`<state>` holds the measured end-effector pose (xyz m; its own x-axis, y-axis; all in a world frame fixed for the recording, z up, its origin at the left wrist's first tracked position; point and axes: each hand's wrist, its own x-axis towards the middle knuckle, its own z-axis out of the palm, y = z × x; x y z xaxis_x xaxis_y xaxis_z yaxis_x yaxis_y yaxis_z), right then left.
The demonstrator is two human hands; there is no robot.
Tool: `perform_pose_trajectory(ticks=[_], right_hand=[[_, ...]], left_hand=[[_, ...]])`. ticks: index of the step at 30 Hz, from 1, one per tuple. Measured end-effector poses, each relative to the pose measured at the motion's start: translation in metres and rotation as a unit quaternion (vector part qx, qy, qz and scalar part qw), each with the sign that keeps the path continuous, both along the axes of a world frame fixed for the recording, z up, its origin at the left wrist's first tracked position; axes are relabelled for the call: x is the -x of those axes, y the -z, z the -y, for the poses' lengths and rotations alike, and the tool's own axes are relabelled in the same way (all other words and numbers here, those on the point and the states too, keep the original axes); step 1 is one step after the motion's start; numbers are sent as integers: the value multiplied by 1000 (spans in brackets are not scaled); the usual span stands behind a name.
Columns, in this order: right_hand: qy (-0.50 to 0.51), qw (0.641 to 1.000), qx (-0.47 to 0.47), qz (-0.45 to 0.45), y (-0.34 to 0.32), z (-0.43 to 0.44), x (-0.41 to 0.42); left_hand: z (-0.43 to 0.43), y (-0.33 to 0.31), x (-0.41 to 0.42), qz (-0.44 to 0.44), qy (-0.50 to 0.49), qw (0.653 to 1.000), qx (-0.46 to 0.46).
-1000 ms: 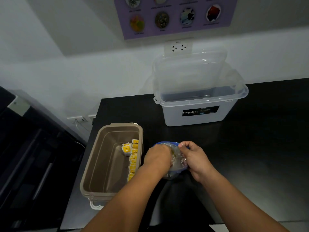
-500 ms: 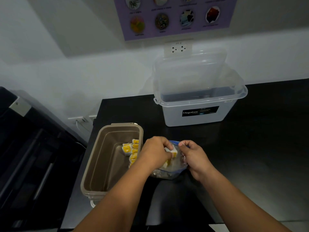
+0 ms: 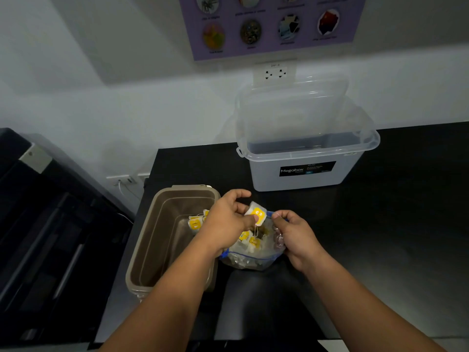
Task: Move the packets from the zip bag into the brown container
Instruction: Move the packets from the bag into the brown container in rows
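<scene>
Black counter, clear storage box at the back with its lid propped up. Brown container front left, a few yellow packets inside near its right wall. Zip bag just beside it, open, more inside. Right hand pinches the bag rim; left hand pinches one packet above the bag mouth.

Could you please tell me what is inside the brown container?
In the brown container, yellow-and-white packets lie by its right wall; the left hand and forearm hide the rest of that side.
</scene>
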<state>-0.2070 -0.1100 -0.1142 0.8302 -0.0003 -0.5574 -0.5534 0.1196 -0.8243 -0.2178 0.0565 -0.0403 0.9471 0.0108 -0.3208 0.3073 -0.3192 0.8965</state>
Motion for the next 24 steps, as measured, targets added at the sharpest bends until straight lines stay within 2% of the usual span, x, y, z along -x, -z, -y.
perform_pose_trajectory(ticks=[6, 14, 18, 21, 24], right_hand=[[7, 1000, 0, 2, 0, -3, -1], [1, 1000, -5, -4, -5, -3, 0], [-3, 1000, -14, -11, -7, -3, 0], [-4, 1000, -9, -9, -8, -3, 0], [-7, 1000, -8, -7, -8, -3, -1]], left_hand=[[-17, -27, 2, 41, 12, 996, -84], [-81, -69, -2, 134, -40, 973, -184], [-103, -67, -5, 97, -17, 950, -297], [-110, -51, -7, 38, 42, 923, -380], [-111, -26, -11, -11, 93, 905, -416]])
